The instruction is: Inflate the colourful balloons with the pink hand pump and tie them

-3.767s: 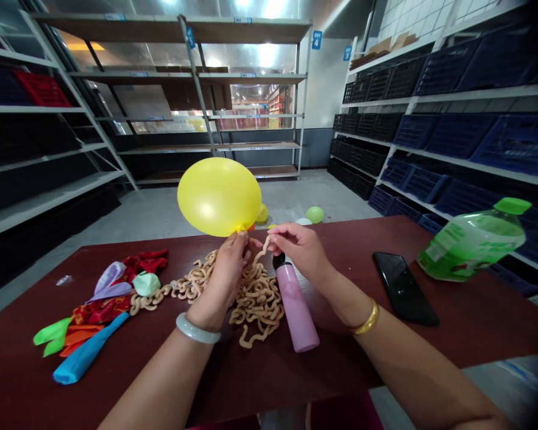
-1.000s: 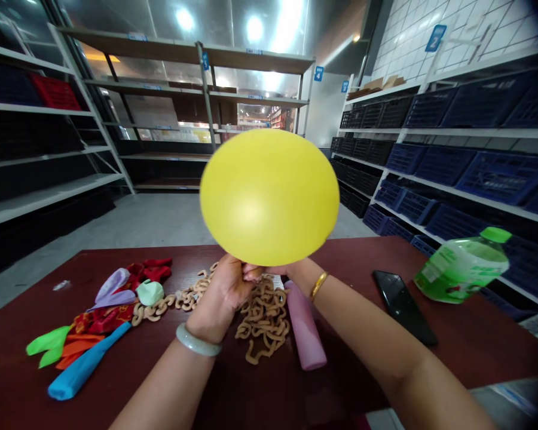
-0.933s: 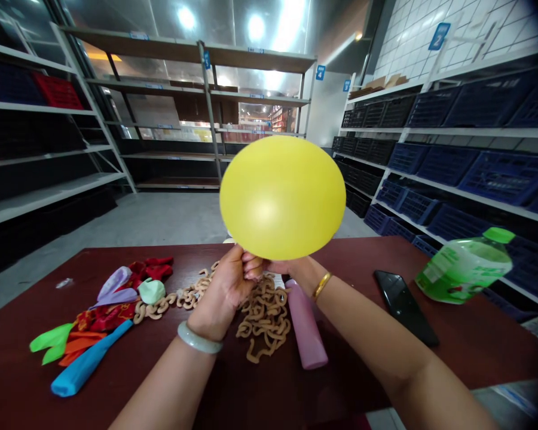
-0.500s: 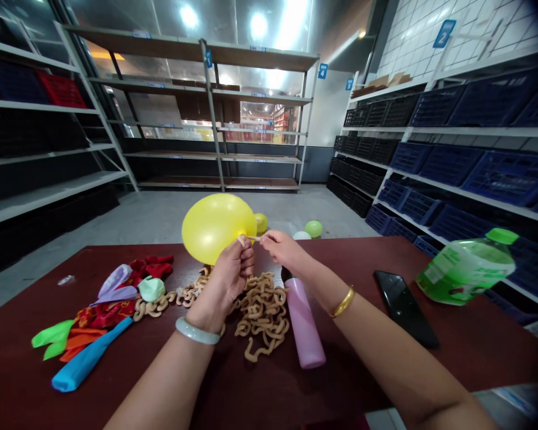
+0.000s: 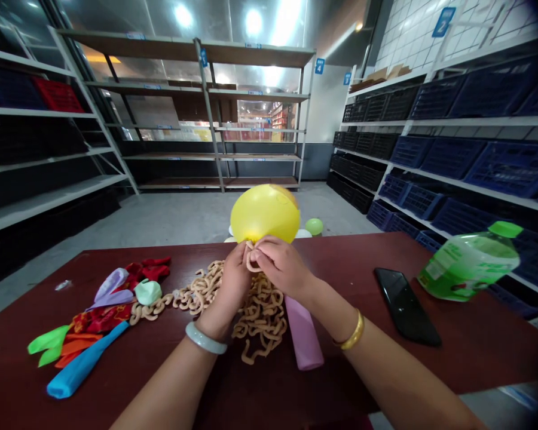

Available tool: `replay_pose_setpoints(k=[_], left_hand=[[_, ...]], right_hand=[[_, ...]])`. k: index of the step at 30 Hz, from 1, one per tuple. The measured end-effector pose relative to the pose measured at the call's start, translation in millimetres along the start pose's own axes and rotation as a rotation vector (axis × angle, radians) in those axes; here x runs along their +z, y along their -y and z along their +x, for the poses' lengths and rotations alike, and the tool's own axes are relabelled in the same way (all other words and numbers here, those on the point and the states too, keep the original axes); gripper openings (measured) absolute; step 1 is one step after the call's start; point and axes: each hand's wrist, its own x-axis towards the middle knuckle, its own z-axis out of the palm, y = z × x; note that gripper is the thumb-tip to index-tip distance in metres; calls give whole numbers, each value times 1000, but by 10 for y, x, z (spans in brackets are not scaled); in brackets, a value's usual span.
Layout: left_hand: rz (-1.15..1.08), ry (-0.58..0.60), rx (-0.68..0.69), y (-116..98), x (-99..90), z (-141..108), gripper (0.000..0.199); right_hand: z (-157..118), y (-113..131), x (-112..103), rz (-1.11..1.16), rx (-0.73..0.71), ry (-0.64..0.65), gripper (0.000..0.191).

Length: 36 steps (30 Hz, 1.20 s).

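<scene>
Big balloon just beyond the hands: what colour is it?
The balloon is yellow, as the head view shows.

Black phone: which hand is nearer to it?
Right. The right hand, at the tan strand below the yellow balloon, has the black phone off to its right; the left hand is farther away, beyond the right hand.

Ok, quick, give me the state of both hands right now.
Left hand: closed, holding the balloon near its neck; the exact grip is partly hidden.
Right hand: closed, pinching the tan strand, looped between the hands.
</scene>
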Motion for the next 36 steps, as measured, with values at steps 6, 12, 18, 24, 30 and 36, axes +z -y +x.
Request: replay_pose_setpoints(k=[6, 12, 18, 24, 30, 36], left_hand=[[62, 49, 14, -5, 50, -33, 25], [436, 17, 162, -126, 49, -87, 25], [782, 35, 226, -132, 24, -84, 19], [686, 99, 166, -146, 34, -51, 25], [349, 135, 109, -181, 101, -64, 26], [308, 57, 112, -185, 143, -113, 23]], right_hand=[[-68, -117, -23, 203, 106, -101, 8], [-98, -187, 7, 426, 289, -135, 7], [-92, -207, -56, 488, 515, -65, 5], [-82, -125, -97, 149, 388, -64, 8], [-143, -98, 15, -406, 184, -206, 7], [-133, -64, -17, -184, 241, -250, 4]])
